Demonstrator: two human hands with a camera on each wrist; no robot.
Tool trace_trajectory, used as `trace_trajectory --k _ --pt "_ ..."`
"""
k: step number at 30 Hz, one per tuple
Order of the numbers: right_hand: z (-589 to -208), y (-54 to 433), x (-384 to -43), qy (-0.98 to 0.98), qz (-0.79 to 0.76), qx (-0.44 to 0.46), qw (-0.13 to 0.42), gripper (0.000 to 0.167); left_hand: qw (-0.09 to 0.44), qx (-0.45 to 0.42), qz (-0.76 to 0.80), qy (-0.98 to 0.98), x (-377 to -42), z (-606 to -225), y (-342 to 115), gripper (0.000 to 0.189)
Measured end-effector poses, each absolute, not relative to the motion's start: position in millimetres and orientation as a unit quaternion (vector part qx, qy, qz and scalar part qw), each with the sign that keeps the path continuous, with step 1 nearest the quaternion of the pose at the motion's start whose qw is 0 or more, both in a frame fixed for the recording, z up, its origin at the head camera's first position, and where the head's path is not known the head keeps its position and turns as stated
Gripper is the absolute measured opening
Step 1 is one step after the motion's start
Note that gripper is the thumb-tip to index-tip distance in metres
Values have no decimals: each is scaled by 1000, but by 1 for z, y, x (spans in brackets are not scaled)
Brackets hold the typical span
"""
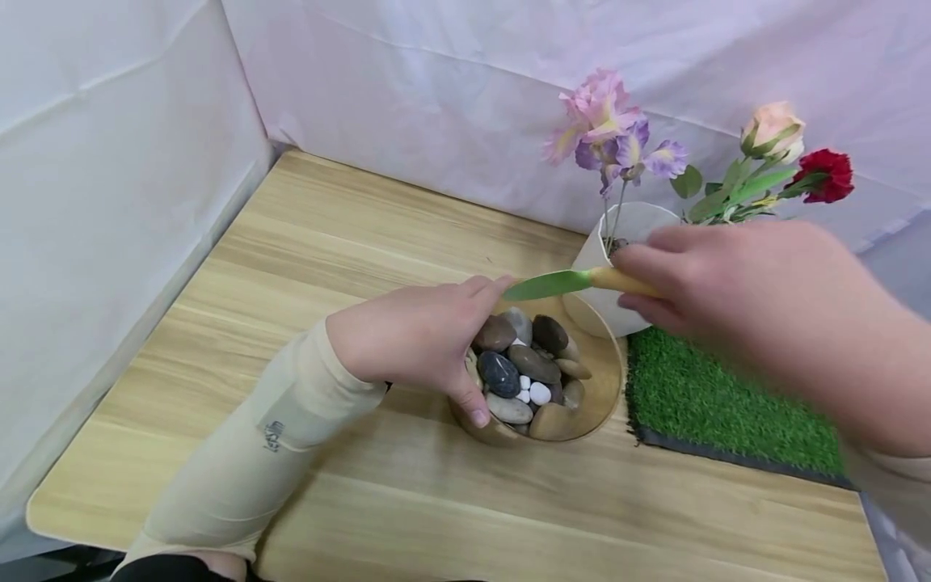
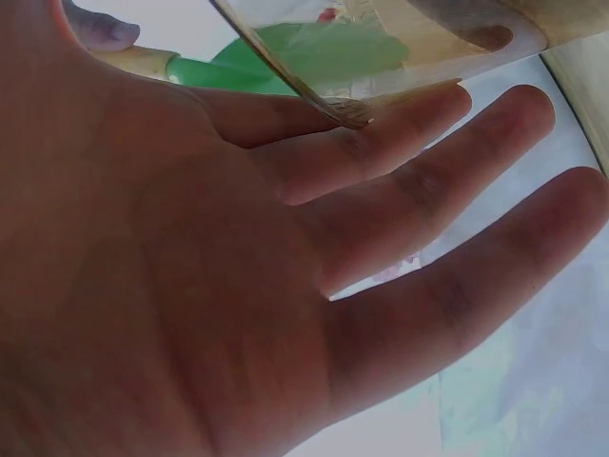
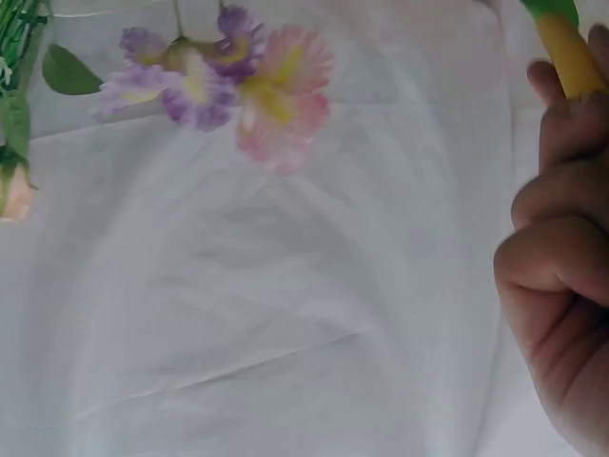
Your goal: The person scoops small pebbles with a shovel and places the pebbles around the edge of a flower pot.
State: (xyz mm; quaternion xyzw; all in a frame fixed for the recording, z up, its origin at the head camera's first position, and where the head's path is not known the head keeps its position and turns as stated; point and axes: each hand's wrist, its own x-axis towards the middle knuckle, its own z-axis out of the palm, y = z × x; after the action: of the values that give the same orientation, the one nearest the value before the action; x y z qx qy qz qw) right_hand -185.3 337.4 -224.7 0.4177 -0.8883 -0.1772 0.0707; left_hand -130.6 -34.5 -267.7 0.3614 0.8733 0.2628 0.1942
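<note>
My right hand [image 1: 735,283] grips the yellow wooden handle of a small garden trowel [image 1: 549,284], raised above the far rim of a clear bowl. Its green blade points left, close to my left fingertips. The left hand [image 1: 429,331] holds the bowl [image 1: 614,396] at its left side, thumb at the near rim and fingers round the far side. From the left wrist, those fingers [image 2: 419,190] look spread and gently bent along the clear wall. Brown, grey and black stones [image 1: 534,364] lie inside, with a few small white pebbles [image 1: 540,394] among them.
Behind the bowl stands a white pot [image 1: 618,311] with pink and purple irises [image 1: 611,137]. A pale rose [image 1: 773,133] and a red carnation [image 1: 825,176] rise at the right, beyond a green turf mat [image 1: 727,404]. White cloth walls [image 1: 407,105] border the wooden table [image 1: 349,210].
</note>
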Motion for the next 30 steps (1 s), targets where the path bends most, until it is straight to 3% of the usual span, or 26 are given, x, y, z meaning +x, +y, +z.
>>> trace_trajectory --k 6,10,19,26,30 --pt "-196 245 -132 -876 -144 456 66 33 200 362 251 875 -131 -268 -34 158" --pt "-184 209 -116 -875 -100 471 46 33 204 355 249 878 -132 -267 -34 160" --pt "-188 187 -140 -866 -80 493 -16 27 215 346 245 880 -131 -264 -33 158" --pt "-179 167 -152 -865 -79 491 -64 13 211 351 280 868 -131 -265 -34 139" --pt "-175 161 -156 -868 -81 482 -90 13 206 358 284 865 -132 -266 -35 143"
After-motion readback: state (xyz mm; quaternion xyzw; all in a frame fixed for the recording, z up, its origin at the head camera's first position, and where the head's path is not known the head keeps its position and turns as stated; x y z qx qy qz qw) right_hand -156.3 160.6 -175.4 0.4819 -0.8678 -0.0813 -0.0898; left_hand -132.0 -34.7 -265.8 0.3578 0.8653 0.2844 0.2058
